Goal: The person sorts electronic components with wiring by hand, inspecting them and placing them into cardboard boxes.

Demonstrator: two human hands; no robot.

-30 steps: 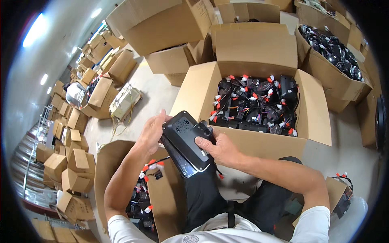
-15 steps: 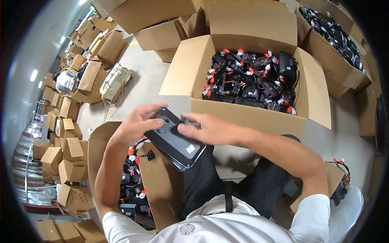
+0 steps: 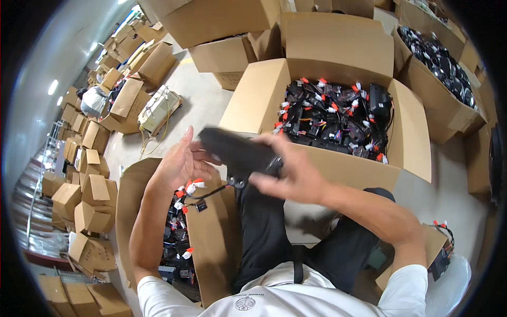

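A black, flat, box-shaped electronic device (image 3: 237, 150) is tilted above my lap, a little blurred by motion. My right hand (image 3: 293, 171) grips its right end between the thumb and fingers. Close to the device's left end, my left hand (image 3: 182, 162) is open, with its thumb raised and fingers apart; whether a fingertip touches the casing I cannot tell. A dark cable (image 3: 211, 193) runs from the lower side of the device toward red and white connectors by my left wrist. Below the left hand, an open carton (image 3: 211, 232) contains black parts with wires.
Ahead stands a large open carton (image 3: 351, 168) full of black devices with red and white plugs. Another filled carton (image 3: 443, 105) is at the far right. A pale machine with a yellow cord (image 3: 158, 111) sits on the floor at left, near many stacked cartons (image 3: 95, 193).
The device has turned over from its grey, button-marked face to a black side. My left hand has let go and spread its fingers; my right hand now grips the right end.
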